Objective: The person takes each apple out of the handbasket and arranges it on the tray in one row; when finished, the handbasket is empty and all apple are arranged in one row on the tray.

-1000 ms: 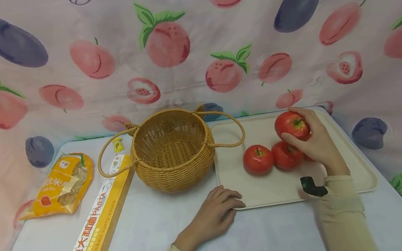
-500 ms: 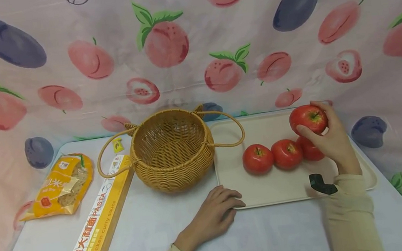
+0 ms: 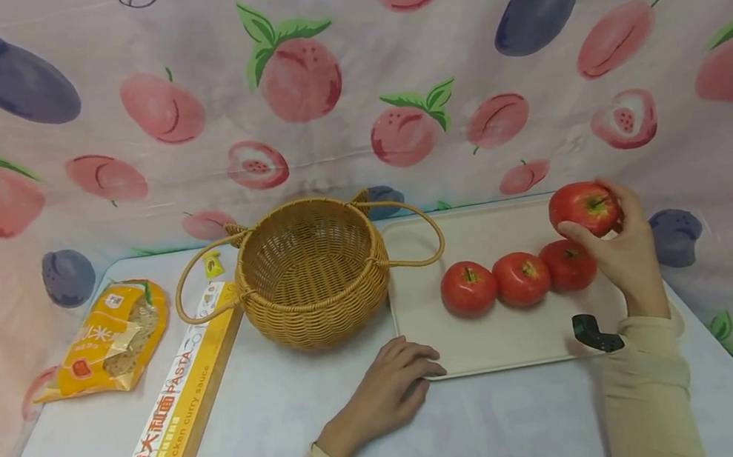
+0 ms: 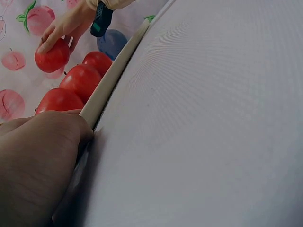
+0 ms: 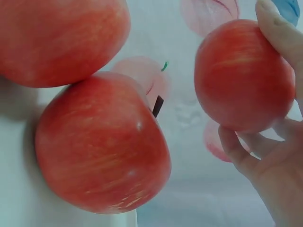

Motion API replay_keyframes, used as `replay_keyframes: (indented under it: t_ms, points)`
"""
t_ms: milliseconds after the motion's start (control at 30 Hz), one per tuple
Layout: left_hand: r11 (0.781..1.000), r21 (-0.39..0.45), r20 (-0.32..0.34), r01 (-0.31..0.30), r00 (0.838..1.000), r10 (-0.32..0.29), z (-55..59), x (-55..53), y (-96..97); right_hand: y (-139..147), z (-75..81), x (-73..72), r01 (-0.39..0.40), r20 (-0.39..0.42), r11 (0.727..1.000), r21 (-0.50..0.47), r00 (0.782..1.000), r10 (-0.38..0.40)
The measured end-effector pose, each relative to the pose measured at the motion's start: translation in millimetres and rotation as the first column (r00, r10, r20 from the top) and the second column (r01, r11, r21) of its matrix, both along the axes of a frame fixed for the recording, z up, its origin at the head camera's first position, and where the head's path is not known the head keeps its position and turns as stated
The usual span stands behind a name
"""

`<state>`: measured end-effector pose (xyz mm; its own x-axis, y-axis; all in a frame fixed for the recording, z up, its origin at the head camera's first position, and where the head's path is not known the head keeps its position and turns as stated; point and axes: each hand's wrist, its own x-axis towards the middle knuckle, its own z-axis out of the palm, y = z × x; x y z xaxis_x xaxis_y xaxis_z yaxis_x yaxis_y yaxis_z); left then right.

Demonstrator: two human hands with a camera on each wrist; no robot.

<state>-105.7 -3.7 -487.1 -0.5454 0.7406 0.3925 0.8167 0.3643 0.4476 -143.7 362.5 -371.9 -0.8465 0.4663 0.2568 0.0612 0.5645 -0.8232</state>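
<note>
My right hand (image 3: 626, 249) holds a red apple (image 3: 583, 209) between thumb and fingers, raised over the right part of a beige tray (image 3: 486, 350). In the right wrist view the apple (image 5: 244, 75) sits against the fingertips, with the background cloth behind it. Three more red apples stand in a row on the tray: a left one (image 3: 469, 289), a middle one (image 3: 522, 280) and a right one (image 3: 569, 265). My left hand (image 3: 386, 390) rests at the tray's near left corner, its fingers over the rim (image 4: 106, 85).
A wicker basket (image 3: 319, 319) with two looped handles stands left of the tray, one handle reaching over it. Farther left lie a long pasta box (image 3: 183, 397), a yellow food bag (image 3: 110, 337) and a small yellow packet (image 3: 212, 265). Fruit-print cloth (image 3: 331, 150) hangs behind.
My right hand has carried the apple to the right, away from the row, bringing the rightmost apple on the tray into full view. The left hand has stayed at the tray corner.
</note>
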Motion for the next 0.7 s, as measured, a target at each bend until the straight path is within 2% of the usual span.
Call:
replay_keyframes:
  t_ms: [133,400,700]
  points:
    - [1.000,0.001,-0.009,0.000,1.000,0.000,0.3,-0.1,0.0,1,-1.2,-1.2,0.036,-0.040,0.998,-0.052,0.998,-0.038]
    - [1.000,-0.002,-0.008,-0.001,1.000,0.001,1.3,-0.7,-0.1,6,-3.3,0.8,0.051,-0.087,0.995,-0.084,0.995,-0.058]
    - [1.000,-0.004,0.005,-0.005,1.000,0.005,1.0,-0.1,0.1,17,-10.3,2.3,0.134,-0.097,0.986,-0.101,0.985,-0.144]
